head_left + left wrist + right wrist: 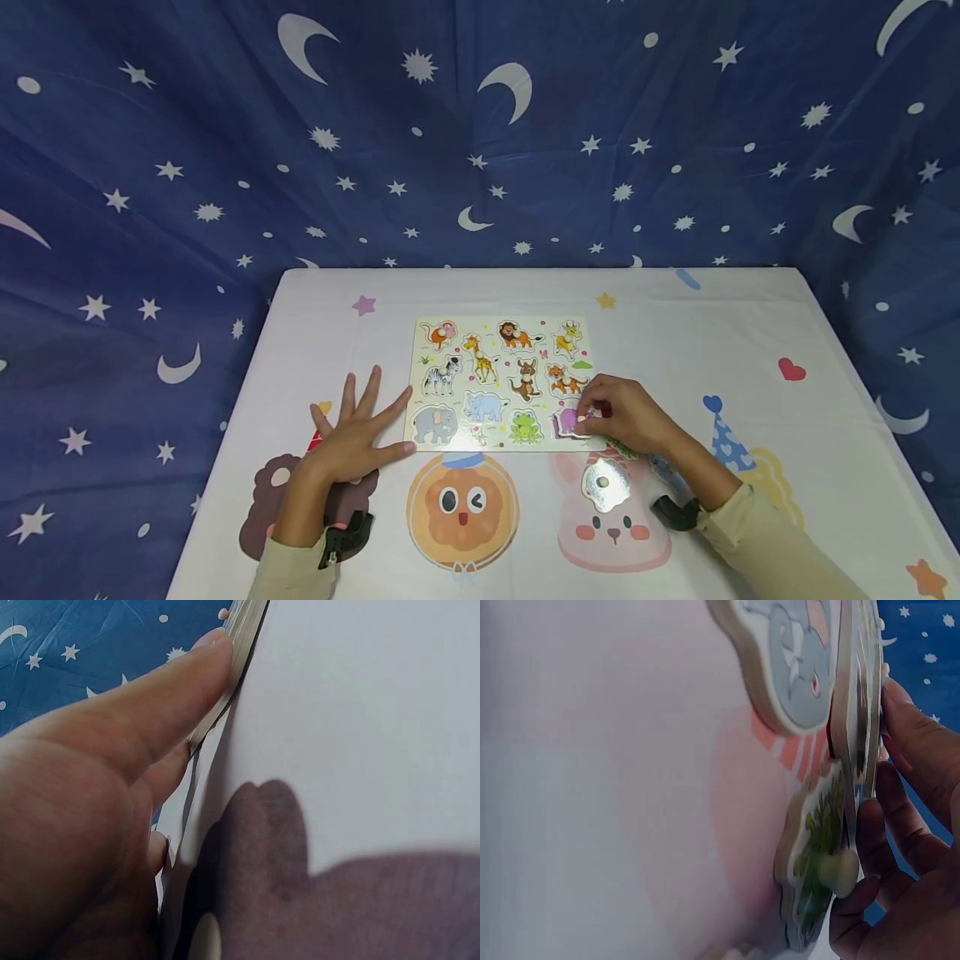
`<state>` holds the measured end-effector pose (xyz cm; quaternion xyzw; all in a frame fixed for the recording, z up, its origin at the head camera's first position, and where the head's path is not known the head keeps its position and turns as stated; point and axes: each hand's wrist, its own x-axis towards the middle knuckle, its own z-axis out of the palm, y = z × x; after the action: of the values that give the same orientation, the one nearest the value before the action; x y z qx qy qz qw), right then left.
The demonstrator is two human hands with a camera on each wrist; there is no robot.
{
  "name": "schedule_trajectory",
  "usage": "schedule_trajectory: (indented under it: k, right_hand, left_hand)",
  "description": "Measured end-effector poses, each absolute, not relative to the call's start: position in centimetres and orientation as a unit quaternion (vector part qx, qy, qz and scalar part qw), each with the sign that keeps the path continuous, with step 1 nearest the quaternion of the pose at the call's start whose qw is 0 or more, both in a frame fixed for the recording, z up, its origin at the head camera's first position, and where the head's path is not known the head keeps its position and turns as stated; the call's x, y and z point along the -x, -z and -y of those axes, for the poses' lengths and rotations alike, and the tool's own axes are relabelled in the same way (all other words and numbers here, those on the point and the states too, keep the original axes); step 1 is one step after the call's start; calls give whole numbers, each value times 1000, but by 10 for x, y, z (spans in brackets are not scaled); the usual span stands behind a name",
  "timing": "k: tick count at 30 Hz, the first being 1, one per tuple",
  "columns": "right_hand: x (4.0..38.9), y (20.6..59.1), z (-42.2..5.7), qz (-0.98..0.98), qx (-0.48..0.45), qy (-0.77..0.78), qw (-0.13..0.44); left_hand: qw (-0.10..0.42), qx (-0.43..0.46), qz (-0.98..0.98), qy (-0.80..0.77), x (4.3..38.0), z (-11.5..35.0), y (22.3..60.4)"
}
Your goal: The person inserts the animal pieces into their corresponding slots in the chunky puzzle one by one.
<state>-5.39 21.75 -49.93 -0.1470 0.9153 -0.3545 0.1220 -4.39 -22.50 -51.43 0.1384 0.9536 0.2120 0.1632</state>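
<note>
Sleeves [772, 542] of pale beige are seen nearest, a black device [348, 537] being worn at each wrist. A loose piece [606, 487], bright with glare and fitted with a knob, is laid on the rabbit print [615, 554] of the white tabletop [487, 293]. A bluish piece [664, 472] is partly covered by the right forearm, and a green piece [814, 832] with a pale knob is placed just beside the near right part of the puzzle board [495, 442]. The left hand [348, 442] is kept free of any grasp, its fingers spread and the board's left edge touched by its thumb. By the right hand [630, 412], a purple piece [566, 418] is pinched between thumb and fingers at the board's near right corner; whether it is fully seated cannot be told. Along the board's near side an elephant [435, 425] and a frog [526, 427] are shown; farther up, a zebra [442, 377] and a giraffe [482, 360]; at the far side, a monkey [440, 334] and a lion [516, 335]. Beyond the tabletop, a blue cloth [555, 183] printed with white moons and stars is hung.
</note>
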Motion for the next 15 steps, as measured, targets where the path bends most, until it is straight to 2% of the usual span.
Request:
schedule_trajectory:
  k: [8,15]
  right_hand:
    - [52,503,-215,-917,160,353,93]
    - [50,503,-211,-924,159,334,96]
  left_hand:
    - [161,-138,-953,-215,45,224,515]
    - [163,-138,-953,-214,45,225,515]
